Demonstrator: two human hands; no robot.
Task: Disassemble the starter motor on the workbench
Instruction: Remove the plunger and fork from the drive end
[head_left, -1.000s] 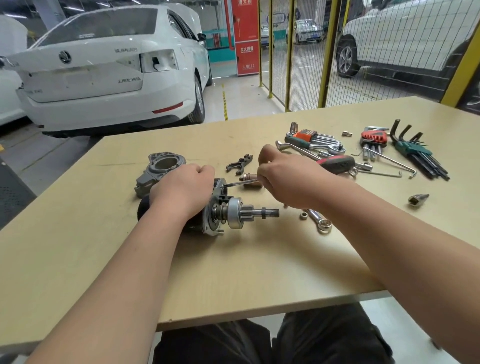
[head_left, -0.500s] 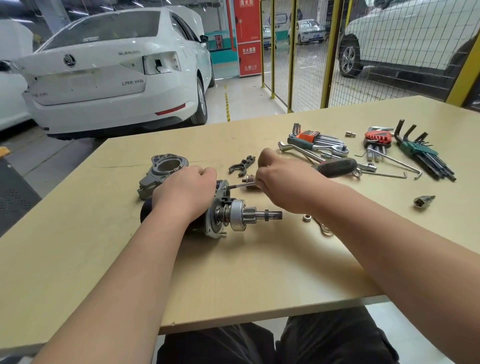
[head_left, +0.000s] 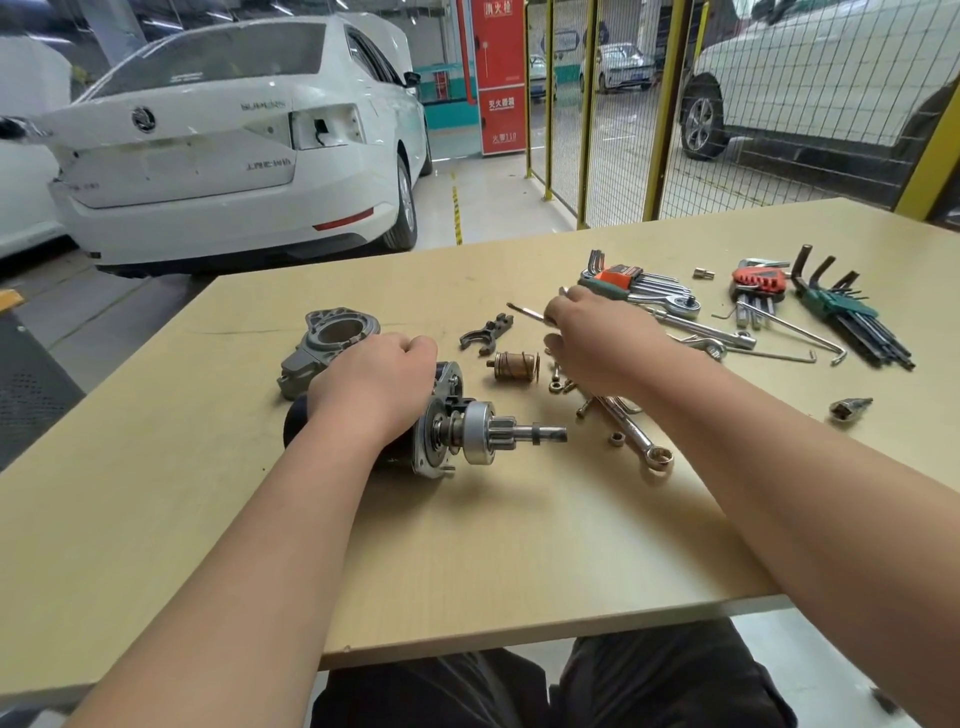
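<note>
One starter motor (head_left: 441, 434) on its side, shaft (head_left: 540, 433) pointing right

I count three hex-key sets: orange-clipped set (head_left: 623, 278), red-clipped set (head_left: 759, 280), green-clipped set (head_left: 841, 307). One black starter motor (head_left: 470, 432), one grey cast housing (head_left: 332, 338), one coppery cylinder (head_left: 514, 365).

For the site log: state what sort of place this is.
Most likely a car repair workshop: a white sedan with a tail lamp missing stands behind the workbench, hex key sets lie on it, and yellow mesh fencing runs alongside.
</note>
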